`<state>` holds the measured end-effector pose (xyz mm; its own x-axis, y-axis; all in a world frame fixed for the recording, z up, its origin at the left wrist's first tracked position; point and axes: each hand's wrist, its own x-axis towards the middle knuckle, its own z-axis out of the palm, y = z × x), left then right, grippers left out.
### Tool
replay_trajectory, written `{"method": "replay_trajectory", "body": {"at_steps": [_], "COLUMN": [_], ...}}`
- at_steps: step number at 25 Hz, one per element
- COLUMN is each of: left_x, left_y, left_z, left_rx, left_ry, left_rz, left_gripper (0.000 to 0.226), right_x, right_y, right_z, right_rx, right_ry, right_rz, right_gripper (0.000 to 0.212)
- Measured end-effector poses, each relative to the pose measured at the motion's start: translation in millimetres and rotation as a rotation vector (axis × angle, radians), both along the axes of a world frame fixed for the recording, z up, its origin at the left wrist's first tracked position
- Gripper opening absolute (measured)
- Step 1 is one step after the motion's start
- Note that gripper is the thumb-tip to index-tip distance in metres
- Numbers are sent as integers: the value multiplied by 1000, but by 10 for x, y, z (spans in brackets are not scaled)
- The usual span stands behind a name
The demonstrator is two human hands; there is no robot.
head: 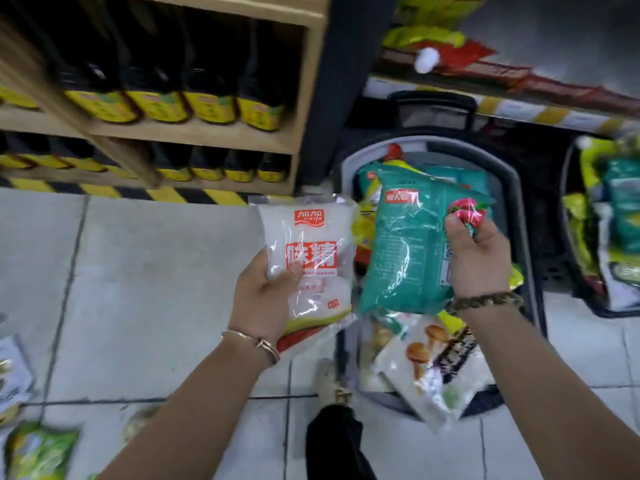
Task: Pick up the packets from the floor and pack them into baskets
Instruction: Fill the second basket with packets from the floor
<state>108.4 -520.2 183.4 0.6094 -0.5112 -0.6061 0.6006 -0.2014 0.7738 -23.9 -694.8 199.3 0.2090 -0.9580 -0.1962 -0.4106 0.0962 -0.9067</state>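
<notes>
Holding one packet each: left grip [263, 299] curled round white packet [311, 237] just left of the grey basket [460, 144], right grip [478, 258] pinching teal packet [405, 244] above it. Green packet [38, 452] on floor.

The labels of the dark bottles [207, 102] at 11 o'clock are smeared by blur, and the small print on the teal packet [405, 251] cannot be read. The white packet [311, 237] is covered at its lower left by the left grip [263, 292], the teal packet's right edge by the right grip [478, 261], and the inside of the grey basket [460, 143] is largely hidden under packets. The second basket [568, 216] at 3 o'clock is cut by the picture's edge, as are the blurred floor packets [38, 452] at 8 o'clock.
</notes>
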Motion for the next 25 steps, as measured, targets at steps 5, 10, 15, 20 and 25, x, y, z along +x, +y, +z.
{"method": "replay_trajectory", "body": {"at_steps": [5,10,15,20,25], "left_x": [-338,-491,-637,-745,-805], "left_y": [-1231,-2039,-2069,-2099,-2124], "left_z": [-261,-595,-613,-687,-848], "left_rx": [32,205,590,669,768], "left_ry": [-62,-222,-817,-1302,-1348], "left_rz": [-131,-295,-374,-1047,-1187], "left_gripper": [26,61,68,65,69], "right_x": [-575,-618,-765,-699,-685], "right_y": [-1000,-1528,-1627,-1495,-1306], "right_z": [-202,-623,-742,-871,-1025], "right_rx": [-16,137,-53,-190,-194], "right_ry": [45,93,782,1000,1196], "right_rz": [-52,-110,52,495,648], "right_gripper": [13,12,59,69,76]}}
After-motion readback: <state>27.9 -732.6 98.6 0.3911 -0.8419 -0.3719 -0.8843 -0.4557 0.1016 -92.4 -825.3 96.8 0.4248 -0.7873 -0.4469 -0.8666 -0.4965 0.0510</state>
